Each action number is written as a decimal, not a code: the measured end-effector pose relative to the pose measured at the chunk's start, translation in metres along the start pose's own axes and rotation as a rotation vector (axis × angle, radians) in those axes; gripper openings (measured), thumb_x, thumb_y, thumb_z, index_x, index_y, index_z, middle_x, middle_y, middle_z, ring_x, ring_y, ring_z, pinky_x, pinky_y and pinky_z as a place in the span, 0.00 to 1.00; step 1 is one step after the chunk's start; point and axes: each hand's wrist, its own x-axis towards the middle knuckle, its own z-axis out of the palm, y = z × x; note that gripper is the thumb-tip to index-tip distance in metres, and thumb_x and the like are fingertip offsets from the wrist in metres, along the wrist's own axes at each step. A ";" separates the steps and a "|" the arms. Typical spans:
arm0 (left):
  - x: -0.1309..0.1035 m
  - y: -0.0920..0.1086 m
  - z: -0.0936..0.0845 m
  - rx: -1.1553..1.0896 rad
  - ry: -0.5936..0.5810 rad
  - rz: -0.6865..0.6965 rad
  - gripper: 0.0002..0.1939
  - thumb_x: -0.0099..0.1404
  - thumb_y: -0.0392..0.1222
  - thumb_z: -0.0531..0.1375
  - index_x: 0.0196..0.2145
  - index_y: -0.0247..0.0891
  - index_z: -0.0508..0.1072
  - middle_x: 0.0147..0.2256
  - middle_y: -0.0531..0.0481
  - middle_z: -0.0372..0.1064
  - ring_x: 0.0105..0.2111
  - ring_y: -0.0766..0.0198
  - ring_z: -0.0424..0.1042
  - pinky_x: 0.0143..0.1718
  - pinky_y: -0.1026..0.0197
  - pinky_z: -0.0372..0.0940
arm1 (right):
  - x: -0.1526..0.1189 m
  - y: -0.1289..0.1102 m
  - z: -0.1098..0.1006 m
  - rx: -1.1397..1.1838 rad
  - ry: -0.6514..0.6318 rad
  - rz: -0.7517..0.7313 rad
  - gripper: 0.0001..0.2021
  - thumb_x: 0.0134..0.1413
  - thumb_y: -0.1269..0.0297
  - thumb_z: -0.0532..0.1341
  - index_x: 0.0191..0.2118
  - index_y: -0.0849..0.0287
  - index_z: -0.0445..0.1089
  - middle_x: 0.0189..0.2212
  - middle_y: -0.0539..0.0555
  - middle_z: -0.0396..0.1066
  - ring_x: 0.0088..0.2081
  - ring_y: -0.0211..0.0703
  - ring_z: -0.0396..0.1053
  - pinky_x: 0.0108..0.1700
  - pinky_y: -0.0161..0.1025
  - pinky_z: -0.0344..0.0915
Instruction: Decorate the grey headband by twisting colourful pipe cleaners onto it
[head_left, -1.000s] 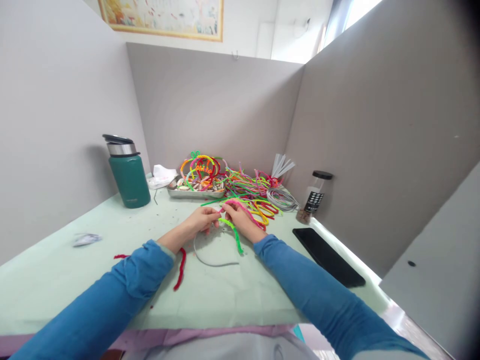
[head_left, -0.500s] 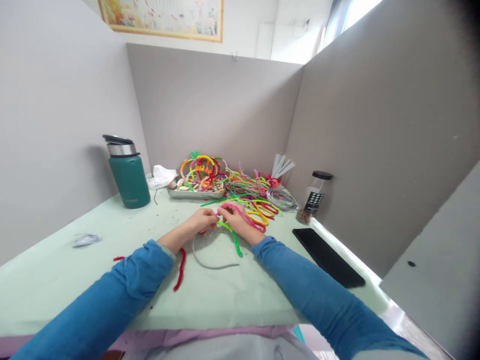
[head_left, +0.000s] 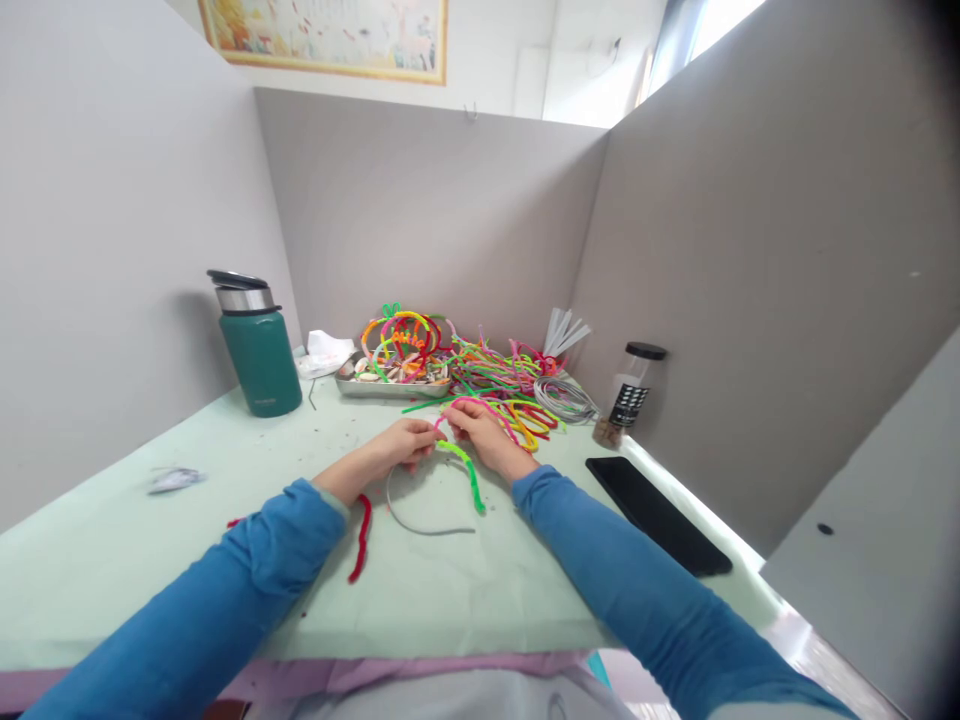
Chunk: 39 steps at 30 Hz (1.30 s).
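Note:
My left hand (head_left: 409,444) is closed in a pinch where a grey wire (head_left: 427,532), a green pipe cleaner (head_left: 472,478) and the end of a pink pipe cleaner (head_left: 480,400) come together. From these fingers the wire curves down and right above the cloth, and the green piece, yellow-green near the hand, arcs to the right. Just right of it, my right hand (head_left: 484,435) pinches the pink pipe cleaner, whose long tail runs over the back of the hand. Below my left wrist lies a short red pipe cleaner (head_left: 360,540).
A metal tray (head_left: 394,388) with shells and coiled pipe-cleaner rings stands at the back, beside a heap of pipe cleaners (head_left: 502,365) and a wire coil (head_left: 566,400). A green bottle (head_left: 261,365) is left; a jar (head_left: 628,395) and black phone (head_left: 656,515) are right.
My right hand has shifted slightly up and right, drawing the pink pipe cleaner into a small arch between the hands. My left hand has moved slightly right.

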 end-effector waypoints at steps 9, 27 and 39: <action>0.000 0.000 -0.004 -0.230 -0.124 -0.075 0.09 0.53 0.39 0.58 0.28 0.35 0.60 0.20 0.57 0.57 0.12 0.79 0.46 0.12 0.71 0.38 | -0.002 0.001 0.006 0.201 -0.115 0.087 0.11 0.46 0.56 0.60 0.26 0.59 0.64 0.24 0.47 0.64 0.27 0.35 0.62 0.31 0.33 0.60; -0.006 0.013 -0.001 -0.241 -0.142 -0.158 0.14 0.55 0.47 0.57 0.23 0.37 0.57 0.14 0.61 0.46 0.11 0.78 0.39 0.12 0.70 0.33 | -0.003 0.005 -0.001 0.254 -0.167 0.133 0.12 0.44 0.57 0.62 0.25 0.60 0.63 0.21 0.46 0.60 0.24 0.33 0.57 0.27 0.32 0.52; -0.004 0.002 -0.004 -0.159 -0.133 -0.014 0.19 0.50 0.52 0.63 0.28 0.36 0.60 0.17 0.62 0.43 0.14 0.78 0.40 0.13 0.70 0.37 | -0.002 0.006 -0.002 0.252 -0.149 0.164 0.13 0.44 0.56 0.62 0.25 0.60 0.62 0.20 0.45 0.59 0.23 0.32 0.56 0.26 0.31 0.50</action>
